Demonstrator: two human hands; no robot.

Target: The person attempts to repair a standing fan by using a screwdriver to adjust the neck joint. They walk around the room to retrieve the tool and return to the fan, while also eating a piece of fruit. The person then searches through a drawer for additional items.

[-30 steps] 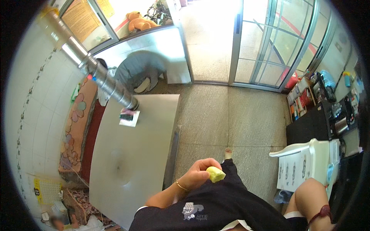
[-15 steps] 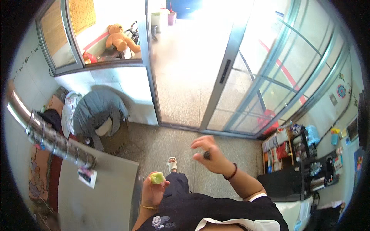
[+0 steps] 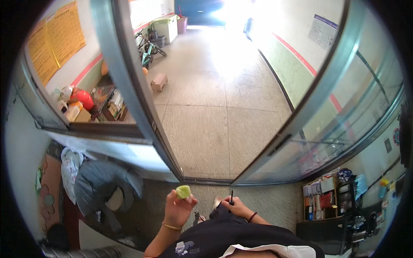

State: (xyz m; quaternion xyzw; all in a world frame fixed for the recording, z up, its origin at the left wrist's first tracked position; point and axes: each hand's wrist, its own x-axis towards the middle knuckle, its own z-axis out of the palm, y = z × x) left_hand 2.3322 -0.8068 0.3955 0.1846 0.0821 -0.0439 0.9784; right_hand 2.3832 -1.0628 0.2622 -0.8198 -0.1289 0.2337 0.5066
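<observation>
My left hand (image 3: 178, 208), with a gold bangle at the wrist, is closed on a pale green piece of food (image 3: 183, 191), low and left of centre. To its right my right hand (image 3: 238, 210), with a dark red bracelet, is closed round a small black object with a thin upright stick (image 3: 232, 196), held at my dark trousers. Below both hands is my black shirt with a white trim. Just past them runs the metal sill of a sliding door (image 3: 206, 181).
A corridor (image 3: 219, 129) holds a pink stool (image 3: 159, 81), bicycles (image 3: 147, 49) and bins. A glass door panel (image 3: 327, 129) stands right, a shelf unit (image 3: 318, 195) below it. A grey cloth-covered chair (image 3: 97, 185) stands left; a table and metal pipe (image 3: 81, 252) are at the bottom left.
My view has moved forward toward the doorway; table and pipe have slid back. My right hand, raised and spread half a second ago, is now lower and closed on the black object.
</observation>
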